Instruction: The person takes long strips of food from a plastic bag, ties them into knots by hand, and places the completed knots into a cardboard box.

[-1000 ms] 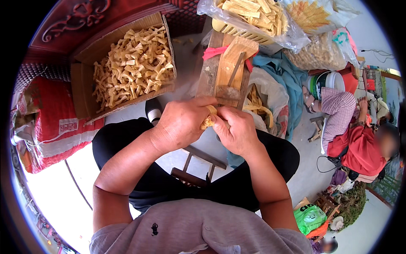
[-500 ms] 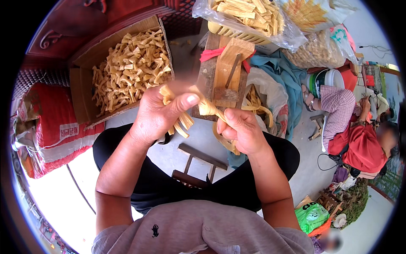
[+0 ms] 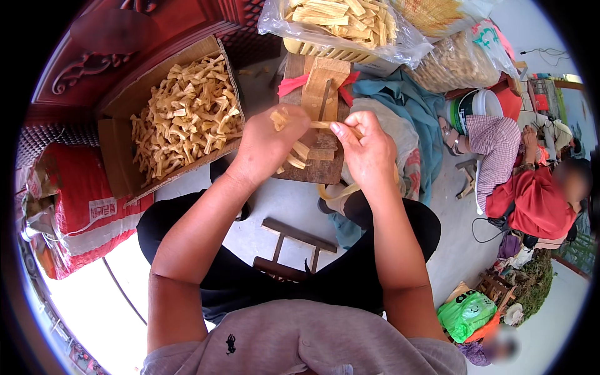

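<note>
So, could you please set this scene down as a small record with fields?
Left hand: closed around folded pale-yellow strips
Right hand: pinching a narrow pale-yellow strip that spans the gap between the hands
Ahead: brown wooden block, red cloth band showing at both sides
Front left: open brown cardboard box holding many short yellow pieces
Front: cream-yellow plastic basket with flat yellow strips in clear plastic

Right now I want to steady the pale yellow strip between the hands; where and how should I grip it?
Probably best is a pinch on the bare stretch of pale yellow strip between the left hand and the right hand, coming from the far side, over the wooden block: the strip looks narrow and fairly straight there, and the forearms occupy the near side.
</note>
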Motion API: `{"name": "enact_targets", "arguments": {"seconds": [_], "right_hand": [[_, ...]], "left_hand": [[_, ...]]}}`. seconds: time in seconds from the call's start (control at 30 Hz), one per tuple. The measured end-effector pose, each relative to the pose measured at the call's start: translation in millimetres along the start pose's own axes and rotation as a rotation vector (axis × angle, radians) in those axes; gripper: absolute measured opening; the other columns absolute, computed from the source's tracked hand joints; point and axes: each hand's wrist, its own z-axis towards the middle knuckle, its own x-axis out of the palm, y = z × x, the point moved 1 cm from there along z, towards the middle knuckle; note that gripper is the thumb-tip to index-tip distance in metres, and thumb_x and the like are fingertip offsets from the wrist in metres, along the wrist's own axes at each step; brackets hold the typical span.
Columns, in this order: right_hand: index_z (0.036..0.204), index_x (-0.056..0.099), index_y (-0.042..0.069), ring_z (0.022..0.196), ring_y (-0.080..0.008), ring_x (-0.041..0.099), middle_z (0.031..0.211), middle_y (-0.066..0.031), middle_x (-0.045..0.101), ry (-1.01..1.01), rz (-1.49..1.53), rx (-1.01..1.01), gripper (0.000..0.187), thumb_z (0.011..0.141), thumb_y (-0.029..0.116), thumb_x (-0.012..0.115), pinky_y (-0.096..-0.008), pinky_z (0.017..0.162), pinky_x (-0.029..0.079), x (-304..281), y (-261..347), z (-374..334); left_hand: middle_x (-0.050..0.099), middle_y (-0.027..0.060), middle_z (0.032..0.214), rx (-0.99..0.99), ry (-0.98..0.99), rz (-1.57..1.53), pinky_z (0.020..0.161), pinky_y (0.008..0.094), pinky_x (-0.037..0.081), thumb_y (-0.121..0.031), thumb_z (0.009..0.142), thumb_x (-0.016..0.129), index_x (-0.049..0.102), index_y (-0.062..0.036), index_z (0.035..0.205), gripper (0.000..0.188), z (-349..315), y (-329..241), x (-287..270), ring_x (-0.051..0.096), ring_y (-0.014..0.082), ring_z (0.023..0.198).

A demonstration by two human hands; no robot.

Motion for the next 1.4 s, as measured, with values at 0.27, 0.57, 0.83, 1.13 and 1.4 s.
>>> {"name": "enact_targets", "arguments": {"seconds": [0.27, 0.57, 0.83, 1.13, 1.4], "right_hand": [[0.090, 0.051, 0.008, 0.061, -0.0312, 0.062, 0.067, -0.0111, 0.063, -0.004, 0.070, -0.022, 0.021, 0.087, 0.026, 0.061, -0.0406, 0.056, 0.046, 1.4, -11.2, -1.7], [0.102, 0.051, 0.005, 0.053, -0.0270, 0.059, 0.067, -0.0100, 0.060, 0.064, 0.264, -0.788, 0.028, 0.077, -0.004, 0.058, -0.0331, 0.048, 0.047, 14.4, 30.4, -39.8], [0.079, 0.061, 0.002, 0.049, -0.0219, 0.058, 0.063, -0.0075, 0.061, -0.028, 0.444, -0.771, 0.006, 0.082, 0.007, 0.061, -0.0299, 0.045, 0.044, -16.3, 26.3, -20.9], [0.095, 0.066, 0.001, 0.052, -0.0045, 0.040, 0.070, -0.0038, 0.061, 0.933, 1.287, 0.394, 0.021, 0.091, 0.020, 0.058, -0.0190, 0.047, 0.031, 15.5, 25.5, -45.9], [0.093, 0.067, 0.003, 0.052, -0.0054, 0.047, 0.064, -0.0028, 0.058, 0.521, 1.248, 0.219, 0.017, 0.090, 0.018, 0.061, -0.0184, 0.046, 0.032, 15.0, 26.4, -40.4]], "left_hand": [[0.062, 0.0025, 0.080, -0.099, -0.140, 0.177, 0.065, 0.0249, 0.046, -0.017, 0.088, 0.060, 0.062, -0.0001, 0.090, 0.018, 2.5, -4.4, -11.9, 0.056, 0.0092, 0.072], [0.064, 0.0086, 0.086, -0.310, 0.148, -0.238, 0.067, 0.0260, 0.050, -0.014, 0.090, 0.057, 0.061, 0.0030, 0.100, 0.020, -54.4, 0.0, -3.9, 0.060, 0.0122, 0.077], [0.065, 0.0076, 0.075, -0.293, 1.043, -0.261, 0.058, 0.0259, 0.047, -0.034, 0.081, 0.068, 0.067, 0.0035, 0.086, 0.038, -74.0, -20.1, -1.1, 0.057, 0.0117, 0.065], [0.065, 0.0109, 0.090, 0.700, 0.337, 0.643, 0.068, 0.0303, 0.052, -0.020, 0.072, 0.078, 0.067, -0.0013, 0.097, 0.033, -49.2, -21.0, -36.4, 0.064, 0.0205, 0.077], [0.065, 0.0111, 0.103, 0.821, 0.029, 0.698, 0.075, 0.0284, 0.053, -0.002, 0.073, 0.068, 0.068, -0.0010, 0.097, 0.025, -50.3, -18.5, -27.0, 0.065, 0.0208, 0.088]]}}
